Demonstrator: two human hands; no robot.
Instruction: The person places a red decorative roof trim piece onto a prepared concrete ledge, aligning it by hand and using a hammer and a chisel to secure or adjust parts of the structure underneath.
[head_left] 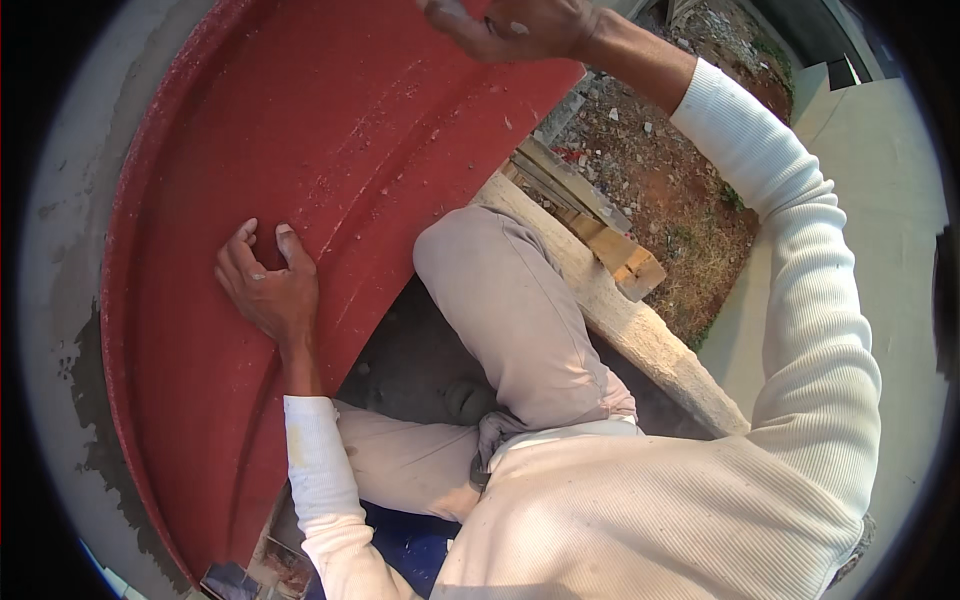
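Note:
A large red panel, curved along its raised outer edge and dusted with pale specks, fills the left and upper middle. Over its lower part is my left hand, empty, its fingers bent and the thumb apart from them. Whether the fingertips press on the surface is hard to tell. At the top edge of the picture my right hand is above the panel's far end, with pale smears on its skin. The picture's edge cuts it off, so most of its fingers and anything in them are hidden.
My bent knee is beside the panel's edge. A pale rough ledge runs along my right, with wooden planks beyond it. Farther down lies reddish ground with rubble. A grey wall borders the panel on the left.

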